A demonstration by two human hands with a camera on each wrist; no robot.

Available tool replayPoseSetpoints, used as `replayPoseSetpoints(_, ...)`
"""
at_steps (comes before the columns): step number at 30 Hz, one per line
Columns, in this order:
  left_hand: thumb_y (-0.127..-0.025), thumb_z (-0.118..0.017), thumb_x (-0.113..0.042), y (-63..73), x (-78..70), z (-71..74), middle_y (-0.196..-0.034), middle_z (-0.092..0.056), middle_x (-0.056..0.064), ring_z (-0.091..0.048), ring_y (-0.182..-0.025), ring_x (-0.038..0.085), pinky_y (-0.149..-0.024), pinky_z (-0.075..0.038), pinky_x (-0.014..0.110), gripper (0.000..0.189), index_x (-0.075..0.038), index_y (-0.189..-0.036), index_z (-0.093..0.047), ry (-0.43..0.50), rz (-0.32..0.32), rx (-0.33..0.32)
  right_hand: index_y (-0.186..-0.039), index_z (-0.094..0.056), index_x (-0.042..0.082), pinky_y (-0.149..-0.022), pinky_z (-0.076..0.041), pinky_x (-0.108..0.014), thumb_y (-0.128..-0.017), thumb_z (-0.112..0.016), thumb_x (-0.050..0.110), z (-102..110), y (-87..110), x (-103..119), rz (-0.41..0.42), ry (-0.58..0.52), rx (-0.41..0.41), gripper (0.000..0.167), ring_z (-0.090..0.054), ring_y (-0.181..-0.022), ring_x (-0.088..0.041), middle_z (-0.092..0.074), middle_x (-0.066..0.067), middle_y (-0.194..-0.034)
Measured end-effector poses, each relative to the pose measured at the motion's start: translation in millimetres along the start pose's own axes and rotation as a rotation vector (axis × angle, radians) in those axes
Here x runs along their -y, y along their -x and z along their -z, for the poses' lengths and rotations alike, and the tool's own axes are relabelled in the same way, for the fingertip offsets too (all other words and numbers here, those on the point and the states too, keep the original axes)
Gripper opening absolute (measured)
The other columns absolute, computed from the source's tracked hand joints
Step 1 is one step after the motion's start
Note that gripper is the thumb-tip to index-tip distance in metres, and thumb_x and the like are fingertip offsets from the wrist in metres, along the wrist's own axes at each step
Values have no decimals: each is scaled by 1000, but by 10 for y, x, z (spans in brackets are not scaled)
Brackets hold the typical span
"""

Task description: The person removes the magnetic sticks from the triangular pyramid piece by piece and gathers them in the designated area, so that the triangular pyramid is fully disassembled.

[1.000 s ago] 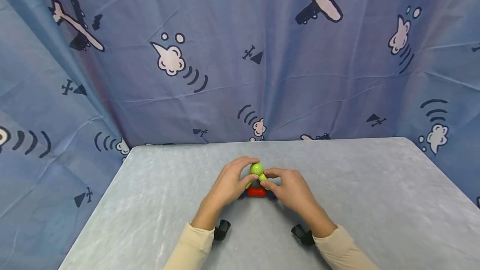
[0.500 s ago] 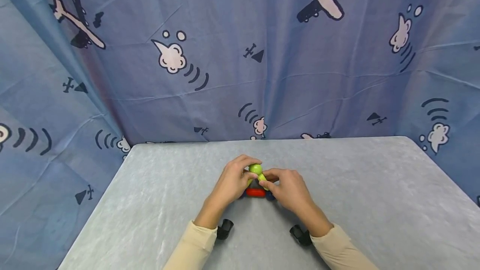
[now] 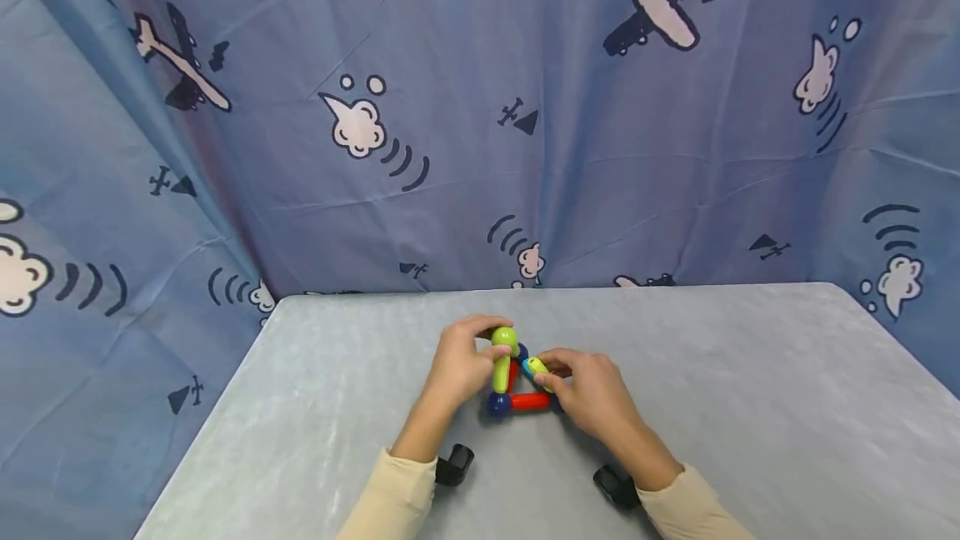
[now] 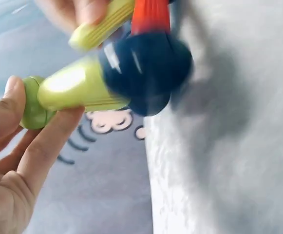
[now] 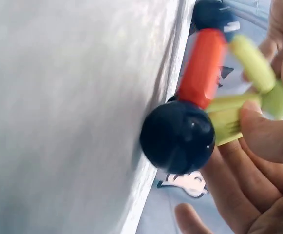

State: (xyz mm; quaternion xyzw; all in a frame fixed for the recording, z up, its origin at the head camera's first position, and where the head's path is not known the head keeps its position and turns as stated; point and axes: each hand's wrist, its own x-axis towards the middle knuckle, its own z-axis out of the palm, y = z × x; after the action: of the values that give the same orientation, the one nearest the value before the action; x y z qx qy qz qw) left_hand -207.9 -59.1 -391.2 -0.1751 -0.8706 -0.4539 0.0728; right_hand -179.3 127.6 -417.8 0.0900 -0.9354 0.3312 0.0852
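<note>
My left hand (image 3: 467,363) holds the lime-green ball (image 3: 505,337) at the top of a frame of toy magnetic rods and balls. From that ball a green rod (image 3: 501,375) runs down to a navy ball (image 3: 498,404). My right hand (image 3: 596,390) pinches another green rod (image 5: 227,126) between thumb and fingers. Its upper end stands apart from the green ball; its lower end lies against a navy ball (image 5: 178,136) in the right wrist view. A red rod (image 3: 530,401) spans the front of the base, and a second red rod (image 3: 513,375) runs back. The left wrist view is blurred.
The frame stands on a pale grey table (image 3: 337,407). Behind the table's far edge hangs a blue curtain (image 3: 450,148) with printed airplanes. Black wrist cameras (image 3: 454,465) sit under both forearms.
The green rod in my right hand has swung right, away from the green ball. The frame has turned slightly, baring its front navy ball and a red rod. The head view has shifted a little.
</note>
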Motion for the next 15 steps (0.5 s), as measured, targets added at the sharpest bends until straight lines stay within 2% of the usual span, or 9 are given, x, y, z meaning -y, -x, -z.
replayPoseSetpoints(2,-85,-75,-3,8,20,31,-109,-73,8,-68,-100,24,-96,-50,50,28,-7,-112,-74,34,42,-22,-106,-76,15,-85,-54,-46,-86,-78,23,21,15,-26,-21,4,6,22,-72,-93,-21,-77,3,-95)
replayPoseSetpoints(4,-85,-75,-2,18,58,70,-111,-73,9,-69,-102,25,-94,-52,48,29,-8,-112,-74,60,68,-5,-106,-76,17,-84,-54,-45,-86,-78,24,39,19,-41,-29,0,19,21,-72,-93,-21,-77,4,-95)
replayPoseSetpoints(10,-87,-74,-5,66,187,221,-118,-69,6,-67,-103,24,-80,-57,33,32,-15,-118,-72,26,98,156,-110,-70,18,-83,-54,-45,-89,-75,20,162,32,-85,34,26,76,22,-70,-93,-19,-75,4,-98)
replayPoseSetpoints(15,-88,-74,-6,139,310,375,-120,-67,6,-66,-105,24,-83,-57,34,34,-12,-121,-70,-33,89,229,-121,-65,15,-80,-54,-44,-93,-70,18,308,69,-189,87,53,95,29,-69,-96,-21,-73,1,-100)
